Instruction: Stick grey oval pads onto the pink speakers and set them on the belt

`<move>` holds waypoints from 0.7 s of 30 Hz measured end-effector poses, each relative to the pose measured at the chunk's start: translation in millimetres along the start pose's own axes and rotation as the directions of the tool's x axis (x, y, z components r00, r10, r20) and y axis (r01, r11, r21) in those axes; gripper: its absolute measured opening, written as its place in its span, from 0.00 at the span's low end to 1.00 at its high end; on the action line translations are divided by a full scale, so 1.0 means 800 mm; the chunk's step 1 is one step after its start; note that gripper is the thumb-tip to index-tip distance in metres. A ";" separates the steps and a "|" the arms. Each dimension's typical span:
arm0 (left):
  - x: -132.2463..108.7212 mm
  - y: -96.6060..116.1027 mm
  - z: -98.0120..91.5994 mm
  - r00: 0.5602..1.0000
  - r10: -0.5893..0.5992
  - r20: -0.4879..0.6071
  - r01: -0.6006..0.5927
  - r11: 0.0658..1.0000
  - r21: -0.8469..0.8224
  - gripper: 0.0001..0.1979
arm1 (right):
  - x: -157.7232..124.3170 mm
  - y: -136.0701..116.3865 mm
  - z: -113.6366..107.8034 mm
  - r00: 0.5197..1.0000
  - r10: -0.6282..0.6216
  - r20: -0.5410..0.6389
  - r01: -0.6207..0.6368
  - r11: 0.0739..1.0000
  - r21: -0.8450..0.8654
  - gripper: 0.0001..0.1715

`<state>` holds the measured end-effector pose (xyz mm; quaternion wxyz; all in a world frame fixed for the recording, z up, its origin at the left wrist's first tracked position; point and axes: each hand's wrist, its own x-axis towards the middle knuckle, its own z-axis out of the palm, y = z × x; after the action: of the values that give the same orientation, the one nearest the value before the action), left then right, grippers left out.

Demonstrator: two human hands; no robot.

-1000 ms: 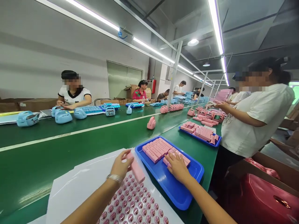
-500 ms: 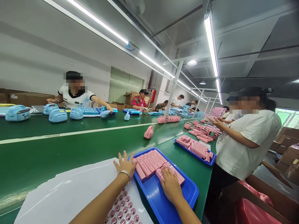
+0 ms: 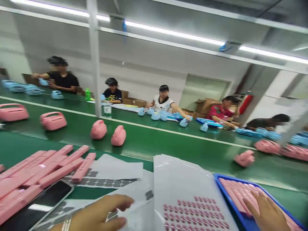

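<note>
My left hand (image 3: 101,210) hovers at the bottom over loose label sheets (image 3: 115,168), thumb and fingers apart with nothing between them. Beside it a dark-screened phone (image 3: 45,202) lies under or against a heap of long pink plastic pieces (image 3: 55,163). To its right is a white sheet (image 3: 183,176) with rows of round, shiny pink stickers (image 3: 192,211). My right hand (image 3: 269,211) rests with fingers spread on pink plastic pieces (image 3: 238,195) lying in rows in a blue tray (image 3: 222,189). Its fingertips are partly blurred.
Beyond runs a green conveyor belt (image 3: 168,141) carrying pink handled cases (image 3: 53,121). Blue cases (image 3: 155,115) line its far side, where several people sit working. A white post (image 3: 94,64) rises at the far edge, with a bottle (image 3: 107,110) next to it.
The view has swung left, bringing the pink heap and phone into sight. My left hand has left the tray's edge and moved left over the label sheets. My right hand stays at the tray.
</note>
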<state>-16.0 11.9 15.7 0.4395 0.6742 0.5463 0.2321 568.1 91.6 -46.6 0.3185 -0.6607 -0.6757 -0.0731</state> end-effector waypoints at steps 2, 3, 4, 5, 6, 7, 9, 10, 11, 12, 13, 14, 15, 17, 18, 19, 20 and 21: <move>-0.028 -0.025 -0.035 0.974 -0.127 -0.189 0.108 0.988 -0.111 0.23 | 0.023 -0.062 0.038 0.996 -0.055 0.067 0.053 0.998 0.037 0.37; -0.039 -0.036 -0.051 0.946 -0.159 -0.283 0.118 0.981 -0.155 0.23 | 0.031 -0.098 0.058 0.991 -0.076 0.114 0.071 0.996 0.047 0.37; -0.047 -0.046 -0.066 0.908 -0.177 -0.379 0.118 0.978 -0.174 0.22 | 0.036 -0.137 0.078 0.978 -0.118 0.172 0.107 0.992 0.071 0.36; -0.053 -0.055 -0.081 0.871 -0.186 -0.454 0.119 0.978 -0.173 0.21 | 0.037 -0.177 0.096 0.959 -0.173 0.226 0.155 0.983 0.099 0.33; -0.058 -0.064 -0.095 0.839 -0.191 -0.509 0.118 0.978 -0.172 0.20 | 0.035 -0.217 0.112 0.929 -0.240 0.282 0.209 0.968 0.136 0.30; -0.060 -0.071 -0.110 0.815 -0.194 -0.546 0.112 0.977 -0.179 0.19 | 0.031 -0.257 0.125 0.891 -0.307 0.334 0.261 0.949 0.175 0.26; -0.056 -0.083 -0.140 0.792 -0.197 -0.577 0.081 0.972 -0.221 0.18 | 0.015 -0.331 0.144 0.813 -0.419 0.405 0.340 0.905 0.255 0.21; -0.050 -0.086 -0.155 0.788 -0.197 -0.584 0.061 0.968 -0.244 0.17 | 0.005 -0.365 0.150 0.781 -0.458 0.424 0.363 0.886 0.289 0.20; -0.040 -0.088 -0.169 0.785 -0.190 -0.589 0.042 0.966 -0.256 0.17 | -0.004 -0.397 0.156 0.754 -0.485 0.444 0.375 0.872 0.315 0.21; -0.026 -0.088 -0.182 0.782 -0.177 -0.597 0.023 0.966 -0.257 0.15 | -0.013 -0.427 0.161 0.735 -0.495 0.464 0.375 0.866 0.331 0.21; -0.010 -0.088 -0.193 0.780 -0.164 -0.604 0.012 0.969 -0.247 0.13 | -0.021 -0.454 0.166 0.725 -0.492 0.482 0.364 0.868 0.338 0.22; 0.009 -0.086 -0.203 0.780 -0.151 -0.607 0.007 0.972 -0.233 0.09 | -0.027 -0.478 0.171 0.720 -0.480 0.501 0.347 0.874 0.340 0.23; 0.031 -0.083 -0.211 0.782 -0.137 -0.608 0.008 0.978 -0.210 0.07 | -0.033 -0.499 0.176 0.718 -0.462 0.520 0.325 0.884 0.336 0.23; 0.079 -0.075 -0.220 0.790 -0.105 -0.604 0.024 0.990 -0.142 0.04 | -0.043 -0.531 0.186 0.722 -0.412 0.555 0.275 0.908 0.317 0.23; 0.103 -0.069 -0.222 0.795 -0.083 -0.601 0.028 0.995 -0.101 0.05 | -0.050 -0.542 0.190 0.725 -0.385 0.571 0.250 0.920 0.303 0.23; 0.128 -0.063 -0.221 0.798 -0.060 -0.600 0.032 0.998 -0.058 0.08 | -0.057 -0.549 0.193 0.727 -0.357 0.586 0.228 0.931 0.284 0.23; 0.151 -0.056 -0.219 0.801 -0.037 -0.598 0.036 0.999 -0.013 0.13 | -0.066 -0.552 0.193 0.731 -0.326 0.600 0.207 0.943 0.260 0.21; 0.175 -0.048 -0.217 0.804 -0.018 -0.595 0.047 0.998 0.033 0.19 | -0.076 -0.553 0.192 0.735 -0.294 0.611 0.187 0.954 0.233 0.17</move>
<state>-132.8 202.6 47.2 0.2348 0.5683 0.6730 0.4110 96.3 68.7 -57.0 0.1078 -0.5255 -0.8269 0.1686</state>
